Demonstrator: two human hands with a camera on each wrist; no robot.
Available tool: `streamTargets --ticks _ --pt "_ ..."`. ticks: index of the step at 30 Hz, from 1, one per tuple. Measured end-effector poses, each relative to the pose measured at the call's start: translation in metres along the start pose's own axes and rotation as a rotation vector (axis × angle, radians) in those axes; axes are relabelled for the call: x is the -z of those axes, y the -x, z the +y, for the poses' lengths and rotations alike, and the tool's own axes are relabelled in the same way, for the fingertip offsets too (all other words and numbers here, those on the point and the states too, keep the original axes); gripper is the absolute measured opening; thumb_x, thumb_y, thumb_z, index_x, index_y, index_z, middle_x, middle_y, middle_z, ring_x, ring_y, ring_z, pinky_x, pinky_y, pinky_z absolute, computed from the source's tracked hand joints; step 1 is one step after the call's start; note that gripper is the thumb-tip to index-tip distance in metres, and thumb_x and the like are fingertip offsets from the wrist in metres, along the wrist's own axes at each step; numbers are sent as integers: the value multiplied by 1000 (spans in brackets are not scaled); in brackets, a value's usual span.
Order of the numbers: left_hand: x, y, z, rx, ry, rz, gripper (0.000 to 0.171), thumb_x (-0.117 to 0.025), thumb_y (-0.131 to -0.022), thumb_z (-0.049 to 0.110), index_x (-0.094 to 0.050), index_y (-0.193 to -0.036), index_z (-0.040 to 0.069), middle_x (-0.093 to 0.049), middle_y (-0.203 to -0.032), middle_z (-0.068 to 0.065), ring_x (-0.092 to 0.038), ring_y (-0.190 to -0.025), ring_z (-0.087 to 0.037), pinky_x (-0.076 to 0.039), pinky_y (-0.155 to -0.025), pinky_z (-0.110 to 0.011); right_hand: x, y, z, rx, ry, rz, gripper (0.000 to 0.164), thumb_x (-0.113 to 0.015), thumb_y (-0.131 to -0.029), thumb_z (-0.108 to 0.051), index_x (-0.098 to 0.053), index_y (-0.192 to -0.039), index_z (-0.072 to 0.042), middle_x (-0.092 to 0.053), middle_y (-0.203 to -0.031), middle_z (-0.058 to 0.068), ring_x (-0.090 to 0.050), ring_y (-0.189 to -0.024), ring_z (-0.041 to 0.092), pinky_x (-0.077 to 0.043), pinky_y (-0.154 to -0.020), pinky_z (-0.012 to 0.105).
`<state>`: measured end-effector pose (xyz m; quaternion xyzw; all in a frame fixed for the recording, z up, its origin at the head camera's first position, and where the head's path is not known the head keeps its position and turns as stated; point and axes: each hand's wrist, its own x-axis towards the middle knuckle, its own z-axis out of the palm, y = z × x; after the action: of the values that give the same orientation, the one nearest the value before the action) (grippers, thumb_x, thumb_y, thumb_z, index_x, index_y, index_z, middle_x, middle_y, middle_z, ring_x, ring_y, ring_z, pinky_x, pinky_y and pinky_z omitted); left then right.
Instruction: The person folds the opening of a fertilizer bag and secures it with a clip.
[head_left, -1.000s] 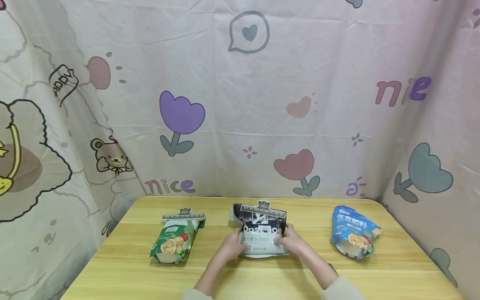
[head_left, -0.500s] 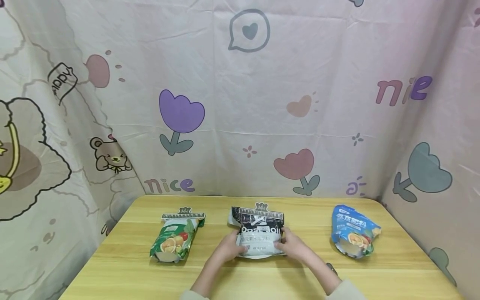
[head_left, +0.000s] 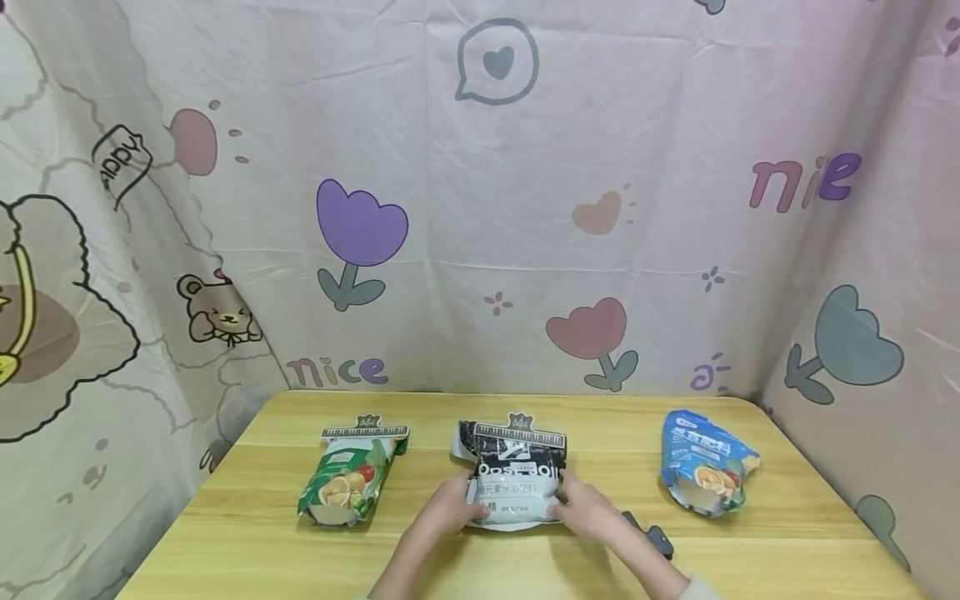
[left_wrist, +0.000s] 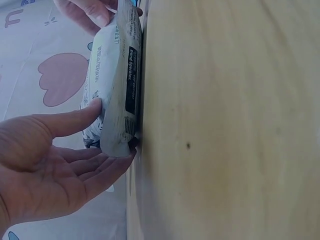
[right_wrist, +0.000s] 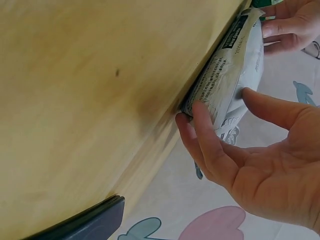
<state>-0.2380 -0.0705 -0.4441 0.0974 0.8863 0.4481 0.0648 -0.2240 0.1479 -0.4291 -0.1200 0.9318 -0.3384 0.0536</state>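
A black and white printed bag (head_left: pixel 517 492) is at the middle of the table, a piano-key bag clip (head_left: pixel 521 430) across its top. My left hand (head_left: pixel 450 505) holds its left side, thumb on the front and fingers behind and beneath the lower edge. From the other side my right hand (head_left: pixel 585 504) grips it the same way. In the left wrist view the left thumb presses on the white face of the bag (left_wrist: pixel 112 85). The right wrist view has the right fingertips right at the bag's bottom edge, close over the wood.
To the left lies a green bag (head_left: pixel 348 483) with a similar piano-key clip (head_left: pixel 365 431). A blue bag (head_left: pixel 705 467) lies on the right without a clip. Beside my right forearm is a dark clip-like object (head_left: pixel 658 540), partly covered. A printed curtain (head_left: pixel 450 208) surrounds the table (head_left: pixel 300 567).
Both hands have drawn the black and white bag slightly toward me and a little left. More of the dark object beside my right forearm now shows. The green and blue bags stay put.
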Motion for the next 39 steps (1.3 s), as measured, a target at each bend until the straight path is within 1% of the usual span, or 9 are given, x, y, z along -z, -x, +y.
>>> streamTargets --ticks 7,14,16,20,24,28,32,36,39 --pt "-3 1 0 -10 16 12 67 -71 -73 2 -37 -127 -18 -45 -121 -36 -41 -112 -50 -30 -94 -59 -1 0 -1 -1 92 27 61 -66 -82 -7 -35 -125 21 -60 -99 29 -54 -74 26 -43 -61 40" --pt "-7 0 0 -24 -12 19 65 -72 -74 2 -38 -126 -18 -46 -120 -36 -42 -111 -50 -31 -93 -59 -1 1 1 -6 128 39 58 -65 -82 -8 -38 -125 19 -58 -104 31 -56 -79 27 -43 -63 41" --pt "-8 -1 1 -15 -14 18 66 -72 -74 3 -37 -127 -18 -45 -121 -36 -41 -112 -50 -30 -94 -59 -1 2 3 -13 116 40 58 -65 -82 -9 -37 -126 19 -61 -98 27 -56 -73 29 -43 -58 41" --pt "-12 -1 4 -2 -41 33 70 -73 -73 5 -36 -128 -18 -44 -123 -35 -41 -113 -50 -31 -94 -58 3 7 7 -17 84 27 59 -65 -82 -12 -39 -125 19 -61 -96 26 -58 -85 40 -47 -69 49" --pt "-18 1 13 -2 -134 105 73 -76 -70 8 -38 -126 -18 -46 -121 -35 -45 -109 -47 -36 -92 -55 14 21 9 -14 58 18 58 -67 -82 -18 -43 -125 13 -60 -104 27 -55 -97 45 -42 -79 59" --pt "-23 3 30 -48 -212 228 61 -78 -70 12 -48 -117 -12 -50 -113 -30 -52 -99 -41 -45 -82 -50 33 38 10 2 65 96 53 -67 -82 -17 -47 -125 7 -59 -108 23 -56 -95 41 -45 -77 56" --pt "-35 2 57 -166 -225 298 43 -75 -74 14 -54 -107 -4 -54 -102 -18 -56 -88 -31 -50 -73 -41 64 49 16 38 106 219 46 -64 -84 -13 -48 -123 8 -58 -110 23 -57 -95 39 -48 -77 49" --pt "-54 -4 91 -247 -100 226 35 -70 -80 16 -56 -109 1 -56 -103 -9 -56 -92 -24 -49 -78 -35 108 50 46 49 99 320 46 -58 -90 -15 -44 -125 10 -54 -115 28 -55 -98 41 -48 -78 47" --pt "-73 -16 114 -229 130 114 32 -70 -81 18 -57 -108 6 -58 -103 -2 -57 -90 -18 -49 -76 -32 139 40 105 24 -94 354 49 -55 -94 -25 -41 -129 7 -55 -117 19 -57 -99 33 -50 -79 41"
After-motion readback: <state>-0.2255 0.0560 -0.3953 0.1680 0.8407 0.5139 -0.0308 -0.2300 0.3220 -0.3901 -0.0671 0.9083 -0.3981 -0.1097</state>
